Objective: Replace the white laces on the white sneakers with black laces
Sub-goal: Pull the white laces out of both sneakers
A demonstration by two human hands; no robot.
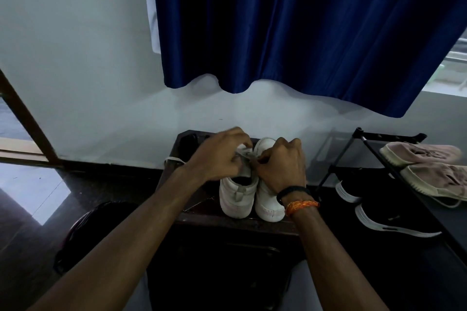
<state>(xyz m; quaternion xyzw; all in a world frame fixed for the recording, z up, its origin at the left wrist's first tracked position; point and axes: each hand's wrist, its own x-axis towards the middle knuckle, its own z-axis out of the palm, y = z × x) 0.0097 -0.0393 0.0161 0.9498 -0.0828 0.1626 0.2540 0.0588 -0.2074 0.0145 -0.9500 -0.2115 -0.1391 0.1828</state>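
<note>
Two white sneakers stand side by side on a dark wooden stool (202, 212), heels toward me: the left sneaker (237, 197) and the right sneaker (267, 202). My left hand (222, 154) and my right hand (280, 164) are both over the left sneaker's lacing, fingers curled and pinching its white lace (246, 156). A loose loop of white lace (174, 159) lies on the stool to the left. The eyelets are hidden under my hands. No black lace can be made out.
A black shoe rack (366, 144) stands at the right with beige sneakers (424, 166) on top and black sneakers (379, 207) below. A blue curtain (303, 33) hangs over the white wall. A dark bag (83, 230) sits on the glossy floor at left.
</note>
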